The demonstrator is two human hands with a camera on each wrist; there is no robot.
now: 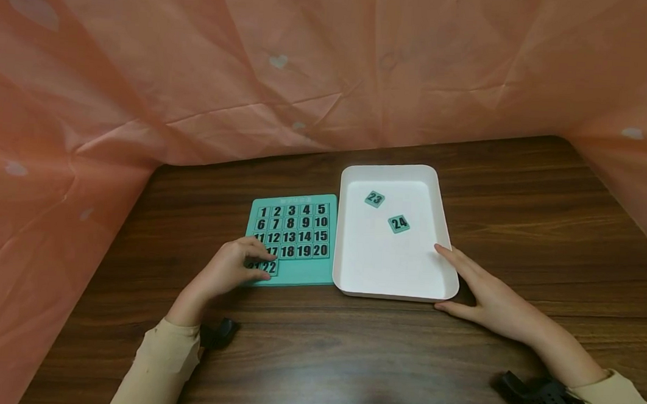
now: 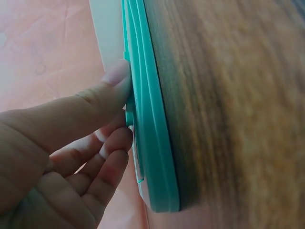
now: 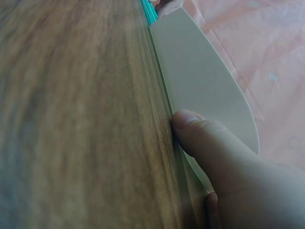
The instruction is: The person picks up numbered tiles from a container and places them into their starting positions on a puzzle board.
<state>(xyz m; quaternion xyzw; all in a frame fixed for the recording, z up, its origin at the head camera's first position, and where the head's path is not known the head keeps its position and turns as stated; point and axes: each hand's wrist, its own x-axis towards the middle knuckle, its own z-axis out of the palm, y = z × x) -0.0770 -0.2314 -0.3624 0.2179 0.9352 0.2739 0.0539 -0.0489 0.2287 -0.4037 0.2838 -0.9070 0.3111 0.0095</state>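
Note:
My left hand (image 1: pixel 234 264) is at the lower left of a teal number board (image 1: pixel 304 273), its thumb and forefinger pinching the tile marked 22 (image 1: pixel 269 268). Part of tile 21 and some of the row above lie hidden under the fingers. From the left wrist view, the thumb and fingertips meet a thin teal tile edge (image 2: pixel 129 116) at the board's face. My right hand (image 1: pixel 486 293) grips the near right corner of a white tray (image 1: pixel 390 294), thumb against the front wall and a finger over the right rim. Tiles 23 (image 1: pixel 375 198) and 24 (image 1: pixel 398 223) lie apart inside the tray.
Board and tray sit side by side on a dark wood table (image 1: pixel 316 342). Rows of numbered tiles fill the board's upper part. An orange cloth (image 1: pixel 330 74) hangs behind the table and along its sides. Black straps (image 1: pixel 544 396) circle the wrists.

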